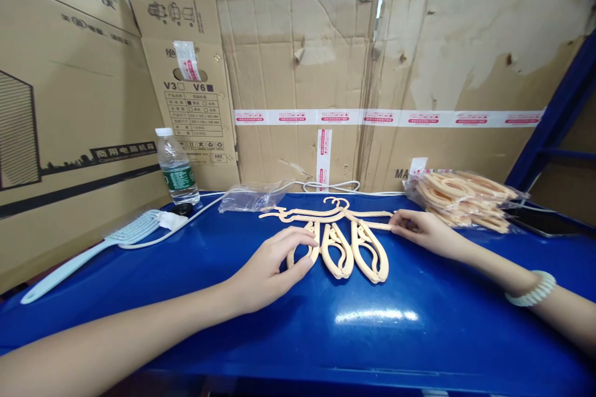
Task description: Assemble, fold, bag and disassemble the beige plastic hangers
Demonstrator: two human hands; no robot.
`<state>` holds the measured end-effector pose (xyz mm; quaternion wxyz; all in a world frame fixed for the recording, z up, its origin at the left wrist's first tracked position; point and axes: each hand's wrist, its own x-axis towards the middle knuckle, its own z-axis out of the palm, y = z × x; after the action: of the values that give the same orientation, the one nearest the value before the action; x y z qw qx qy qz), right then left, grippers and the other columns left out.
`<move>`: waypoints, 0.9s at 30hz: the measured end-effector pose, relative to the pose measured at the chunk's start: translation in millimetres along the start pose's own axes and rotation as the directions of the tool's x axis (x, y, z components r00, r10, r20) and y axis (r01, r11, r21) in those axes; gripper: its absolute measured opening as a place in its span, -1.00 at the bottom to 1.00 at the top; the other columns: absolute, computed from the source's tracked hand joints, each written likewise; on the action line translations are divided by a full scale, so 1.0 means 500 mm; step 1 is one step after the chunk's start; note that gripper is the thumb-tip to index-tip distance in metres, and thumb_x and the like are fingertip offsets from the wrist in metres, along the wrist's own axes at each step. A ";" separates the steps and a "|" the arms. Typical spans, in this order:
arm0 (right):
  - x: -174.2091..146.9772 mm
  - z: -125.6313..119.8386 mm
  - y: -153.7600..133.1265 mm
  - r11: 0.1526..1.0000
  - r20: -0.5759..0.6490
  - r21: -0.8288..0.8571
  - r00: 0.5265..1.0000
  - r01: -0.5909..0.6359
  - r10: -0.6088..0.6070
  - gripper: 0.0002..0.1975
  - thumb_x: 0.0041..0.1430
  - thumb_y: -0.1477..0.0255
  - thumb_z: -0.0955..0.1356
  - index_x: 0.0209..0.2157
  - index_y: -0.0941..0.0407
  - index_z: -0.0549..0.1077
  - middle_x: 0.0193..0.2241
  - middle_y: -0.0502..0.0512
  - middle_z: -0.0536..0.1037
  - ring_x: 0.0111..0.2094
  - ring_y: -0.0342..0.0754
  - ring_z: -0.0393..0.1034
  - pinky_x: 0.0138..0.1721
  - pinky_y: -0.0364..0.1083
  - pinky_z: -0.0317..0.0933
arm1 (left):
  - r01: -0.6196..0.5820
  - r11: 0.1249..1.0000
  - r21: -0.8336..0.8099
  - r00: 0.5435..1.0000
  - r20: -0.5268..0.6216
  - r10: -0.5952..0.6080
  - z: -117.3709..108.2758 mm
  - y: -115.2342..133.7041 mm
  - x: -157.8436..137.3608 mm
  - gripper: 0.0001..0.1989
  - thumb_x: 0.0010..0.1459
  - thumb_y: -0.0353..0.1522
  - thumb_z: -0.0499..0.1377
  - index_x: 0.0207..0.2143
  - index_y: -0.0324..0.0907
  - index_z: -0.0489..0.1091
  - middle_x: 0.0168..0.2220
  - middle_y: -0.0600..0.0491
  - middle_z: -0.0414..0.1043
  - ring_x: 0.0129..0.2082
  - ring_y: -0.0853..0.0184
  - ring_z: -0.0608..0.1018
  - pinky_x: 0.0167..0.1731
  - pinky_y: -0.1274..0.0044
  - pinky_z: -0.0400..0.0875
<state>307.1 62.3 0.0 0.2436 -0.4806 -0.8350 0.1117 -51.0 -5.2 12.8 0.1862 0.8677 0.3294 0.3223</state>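
Note:
On the blue table [223,335], two cream plastic folding hangers lie spread open one behind the other, the front hanger [316,219] overlapping the back one. My right hand [414,229] pinches their right arm ends between thumb and fingers. Below them are three folded hangers in a row: a left folded hanger [316,245], a middle folded hanger [345,268] and a right folded hanger [382,263]. My left hand [272,267] has thumb and fingers around the left folded one, partly covering it.
A plastic bag of hangers [465,198] lies back right beside a phone [542,222]. At left are a water bottle [177,167], a pale blue hairbrush [93,254] and a black round object [182,209]. A clear bag [251,197] and white cable lie before the cardboard wall [298,62].

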 end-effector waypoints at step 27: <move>-0.024 -0.011 -0.071 0.990 -0.136 0.095 0.987 0.102 -0.089 -0.66 0.23 0.09 0.29 -0.38 0.09 0.34 -0.47 0.05 0.45 -0.47 -0.04 0.29 -0.43 -0.07 0.17 | 0.307 0.815 -0.492 0.916 -0.079 -0.393 0.001 -0.028 0.023 -0.46 0.13 -0.31 0.17 0.17 -0.16 0.21 0.17 -0.09 0.32 0.15 0.13 0.40 0.12 0.29 0.33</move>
<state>288.7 33.6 16.1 0.3272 -0.4333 -0.8325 0.1101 -50.4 12.5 9.8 0.4169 0.6886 0.4110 0.4280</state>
